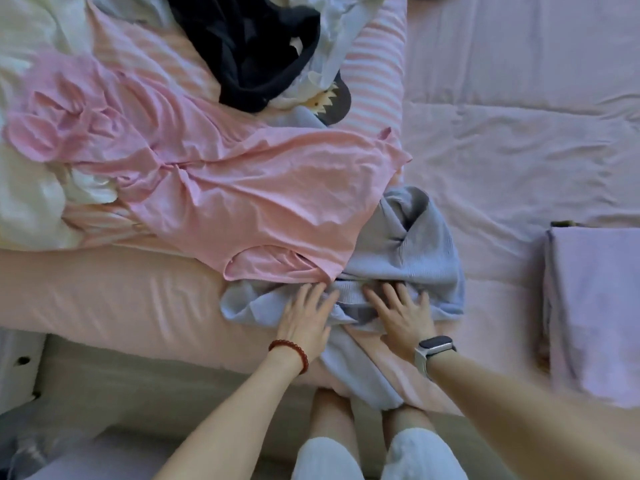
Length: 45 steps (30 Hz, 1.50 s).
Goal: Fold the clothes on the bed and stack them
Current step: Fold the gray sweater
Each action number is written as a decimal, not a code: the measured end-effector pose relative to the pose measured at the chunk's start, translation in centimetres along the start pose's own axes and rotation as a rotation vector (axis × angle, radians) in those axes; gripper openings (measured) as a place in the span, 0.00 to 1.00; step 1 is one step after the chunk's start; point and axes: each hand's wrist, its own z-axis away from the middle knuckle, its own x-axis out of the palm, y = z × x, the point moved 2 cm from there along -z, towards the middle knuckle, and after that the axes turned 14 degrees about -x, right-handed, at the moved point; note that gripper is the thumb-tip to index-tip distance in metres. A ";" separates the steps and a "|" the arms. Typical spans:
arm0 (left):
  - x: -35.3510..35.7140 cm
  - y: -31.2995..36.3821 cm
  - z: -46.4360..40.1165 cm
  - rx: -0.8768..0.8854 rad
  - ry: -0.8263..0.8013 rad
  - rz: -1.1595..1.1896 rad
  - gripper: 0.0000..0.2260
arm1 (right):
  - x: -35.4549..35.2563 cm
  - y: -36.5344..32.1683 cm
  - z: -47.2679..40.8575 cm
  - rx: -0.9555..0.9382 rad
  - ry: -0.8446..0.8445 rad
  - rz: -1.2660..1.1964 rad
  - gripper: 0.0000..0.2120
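- Head camera view, looking down at a bed (104,299) with pink sheets.
- Two hands lie flat on one crumpled grey-blue knit garment (415,251) at the near edge of the bed.
- Left hand (306,323), one red bead bracelet (291,355) on its wrist, fingers straight, pressing the knit.
- Right hand (401,315), one watch (434,349) on its wrist, fingers spread, pressing the knit too.
- One pink garment (207,188) sprawls unfolded, its hem overlapping the knit.
- One black garment (249,46) lies further back among white cloth.
- One folded lilac garment (595,306) sits apart on the right.
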 end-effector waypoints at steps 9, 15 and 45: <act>-0.5 1.7 -2.7 -0.056 0.251 -0.137 0.19 | 0.0 4.5 3.9 -0.104 0.221 -0.181 0.18; -4.2 2.9 3.9 -0.114 0.023 0.565 0.11 | -6.1 6.1 10.7 0.000 0.341 -0.728 0.07; -23.7 9.3 13.8 0.202 0.298 1.042 0.10 | -23.3 7.2 21.7 0.024 0.902 -1.016 0.08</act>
